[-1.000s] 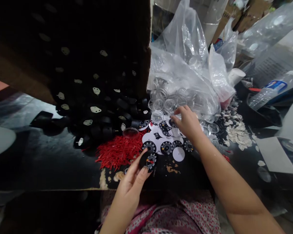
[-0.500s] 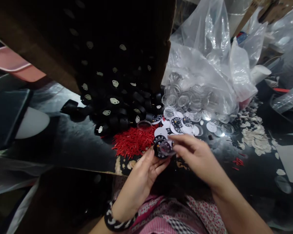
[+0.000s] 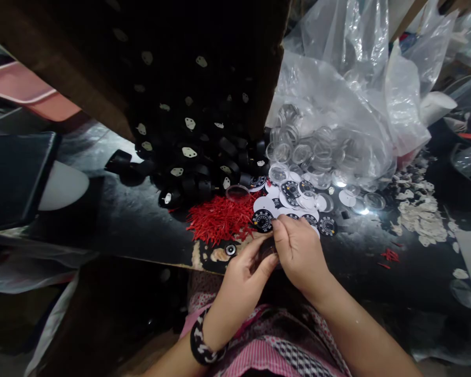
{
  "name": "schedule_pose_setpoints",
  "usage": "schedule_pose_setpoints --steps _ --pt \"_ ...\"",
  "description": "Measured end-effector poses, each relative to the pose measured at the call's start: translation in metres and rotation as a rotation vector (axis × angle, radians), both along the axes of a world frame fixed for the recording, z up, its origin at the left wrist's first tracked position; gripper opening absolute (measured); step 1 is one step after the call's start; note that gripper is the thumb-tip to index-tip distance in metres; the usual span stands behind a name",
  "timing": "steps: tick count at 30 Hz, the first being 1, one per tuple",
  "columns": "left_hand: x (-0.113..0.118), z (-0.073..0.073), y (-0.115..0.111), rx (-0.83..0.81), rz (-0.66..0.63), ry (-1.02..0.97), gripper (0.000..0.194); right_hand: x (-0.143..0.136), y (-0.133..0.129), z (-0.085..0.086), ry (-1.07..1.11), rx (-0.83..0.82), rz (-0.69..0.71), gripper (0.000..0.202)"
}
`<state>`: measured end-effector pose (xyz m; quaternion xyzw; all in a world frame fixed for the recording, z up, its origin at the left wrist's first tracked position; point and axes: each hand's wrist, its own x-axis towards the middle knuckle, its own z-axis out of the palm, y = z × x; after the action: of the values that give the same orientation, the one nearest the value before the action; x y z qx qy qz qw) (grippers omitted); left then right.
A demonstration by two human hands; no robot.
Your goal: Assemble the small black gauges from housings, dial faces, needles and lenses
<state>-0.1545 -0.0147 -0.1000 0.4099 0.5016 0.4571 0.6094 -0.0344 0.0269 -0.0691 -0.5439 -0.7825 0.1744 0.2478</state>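
Note:
My left hand (image 3: 246, 273) is wrapped round a small dark round gauge part (image 3: 267, 247), near the table's front edge. Over its right side my right hand (image 3: 301, 250) is closed, fingers pressed together against the part; whether a clear cover is between them is hidden. Just beyond the hands lie black-and-white printed dials (image 3: 263, 221) and white discs. A heap of red pointers (image 3: 220, 219) is to their left. Clear round covers (image 3: 302, 154) are piled behind the dials. A small ring-shaped piece (image 3: 231, 250) sits left of my left hand.
A large box (image 3: 204, 31) with black housings (image 3: 188, 188) spilling out stands at the back left. Plastic bags (image 3: 337, 94) fill the back right. Pale flat pieces (image 3: 422, 217) lie at the right. A dark panel (image 3: 19, 178) and a pink tray (image 3: 31, 89) are at the left.
My right hand has moved from holding a clear cover over the dark part to pressing against it. My left fingers have curled round the part. The view has shifted slightly.

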Motion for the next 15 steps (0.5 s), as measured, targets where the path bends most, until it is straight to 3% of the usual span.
schedule_pose_setpoints --steps 4,7,10,11,13,15 --pt "-0.014 0.002 -0.012 -0.037 -0.053 0.047 0.036 0.008 -0.002 0.005 0.119 -0.145 0.086 0.037" --pt "-0.057 -0.012 -0.049 -0.115 -0.047 0.244 0.034 0.022 -0.003 0.009 0.236 -0.296 0.183 0.029" --pt "-0.116 -0.029 -0.088 -0.204 0.172 0.543 0.036 0.025 -0.004 0.007 0.265 -0.297 0.102 0.025" --pt "-0.132 -0.031 -0.094 -0.162 0.251 0.706 0.039 0.021 -0.004 0.006 0.264 -0.295 0.097 0.023" --pt "-0.152 -0.029 -0.09 0.006 0.367 0.942 0.046 0.009 -0.005 0.006 0.262 -0.314 0.175 0.019" --pt "-0.157 -0.022 -0.063 0.172 0.413 0.995 0.049 -0.004 -0.007 0.009 0.254 -0.327 0.285 0.017"
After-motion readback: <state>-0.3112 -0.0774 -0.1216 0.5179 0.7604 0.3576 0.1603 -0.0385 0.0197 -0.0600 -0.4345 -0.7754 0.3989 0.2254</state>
